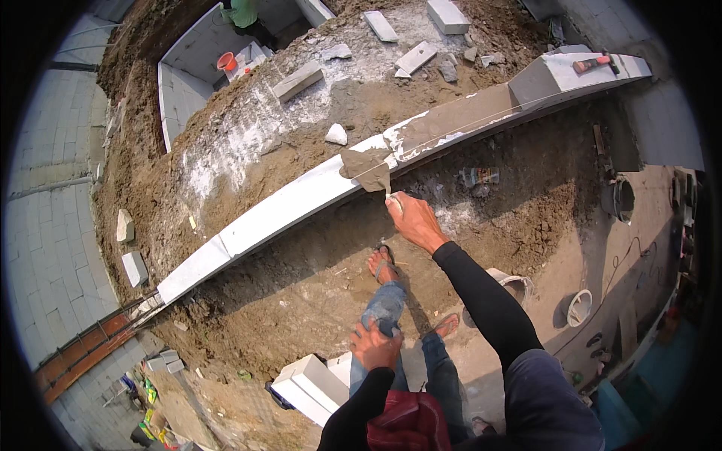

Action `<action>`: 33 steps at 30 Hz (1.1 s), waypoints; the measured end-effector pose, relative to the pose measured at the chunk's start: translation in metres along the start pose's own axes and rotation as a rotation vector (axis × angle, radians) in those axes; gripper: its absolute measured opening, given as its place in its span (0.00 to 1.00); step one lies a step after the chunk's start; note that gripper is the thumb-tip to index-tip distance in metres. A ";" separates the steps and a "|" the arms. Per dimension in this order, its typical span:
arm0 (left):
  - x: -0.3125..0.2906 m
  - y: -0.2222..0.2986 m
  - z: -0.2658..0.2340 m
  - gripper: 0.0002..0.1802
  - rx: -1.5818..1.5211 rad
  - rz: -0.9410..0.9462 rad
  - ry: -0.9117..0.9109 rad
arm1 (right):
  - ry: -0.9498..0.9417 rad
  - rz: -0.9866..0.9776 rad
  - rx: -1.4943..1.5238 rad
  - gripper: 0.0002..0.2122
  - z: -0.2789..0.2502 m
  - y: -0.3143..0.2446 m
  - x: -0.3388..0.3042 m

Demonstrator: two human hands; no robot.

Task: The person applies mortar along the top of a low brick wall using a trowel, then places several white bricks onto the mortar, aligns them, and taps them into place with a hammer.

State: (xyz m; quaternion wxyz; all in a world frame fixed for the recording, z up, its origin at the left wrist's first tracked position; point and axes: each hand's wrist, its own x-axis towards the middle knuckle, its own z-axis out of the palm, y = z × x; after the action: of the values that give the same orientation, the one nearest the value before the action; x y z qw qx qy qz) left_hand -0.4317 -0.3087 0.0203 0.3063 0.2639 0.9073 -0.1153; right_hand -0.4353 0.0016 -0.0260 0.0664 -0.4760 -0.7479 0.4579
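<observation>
Crumbly brown soil (301,325) flanks a long, low wall (286,197) of smooth white blocks. Wet-looking grey mortar (459,120), ragged-edged, covers much of the wall's right stretch, which seems mostly coated; its left stretch is bare, apparently left to do. Just off the wall's near edge, the right hand (414,223) wraps a trowel (367,173), its mortar-caked blade at the wall's middle. Nearer than the wall, the left hand (376,347) lies empty, loosely spread on denim (385,307).

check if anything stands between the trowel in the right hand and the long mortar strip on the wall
Nothing bulky visible does: the trowel, in the right hand, is over the pale wall, just left of the mortar strip. Only a thin line, apparently a string, runs along that strip.
</observation>
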 end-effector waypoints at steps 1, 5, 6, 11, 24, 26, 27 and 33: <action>0.000 0.006 -0.003 0.42 0.020 0.005 -0.011 | -0.016 0.036 -0.027 0.17 0.009 -0.004 0.006; -0.001 0.019 -0.009 0.42 0.107 0.001 -0.062 | 0.021 0.193 -0.107 0.20 -0.017 0.013 0.022; -0.004 0.022 -0.012 0.42 0.113 -0.009 -0.061 | 0.027 0.210 -0.128 0.20 -0.034 0.025 0.025; -0.006 0.015 -0.006 0.42 0.113 0.026 -0.037 | 0.213 0.212 -0.138 0.23 -0.132 0.109 0.048; 0.002 0.012 -0.017 0.41 0.088 -0.004 -0.080 | -0.146 0.317 0.564 0.22 0.000 0.014 0.036; 0.001 0.008 -0.014 0.41 0.060 -0.006 -0.066 | -0.242 0.321 0.560 0.22 0.026 -0.008 0.032; 0.001 0.007 -0.012 0.41 0.052 -0.010 -0.067 | -0.289 0.316 0.582 0.23 0.038 -0.015 0.026; 0.000 0.005 -0.008 0.41 0.041 -0.061 -0.053 | -0.156 0.103 0.292 0.22 0.070 -0.024 0.001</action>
State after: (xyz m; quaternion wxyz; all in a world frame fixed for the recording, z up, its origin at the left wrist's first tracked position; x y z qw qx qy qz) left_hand -0.4325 -0.3015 0.0265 0.3209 0.2391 0.9040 -0.1502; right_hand -0.4896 -0.0442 -0.0484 0.0530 -0.4619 -0.6509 0.6002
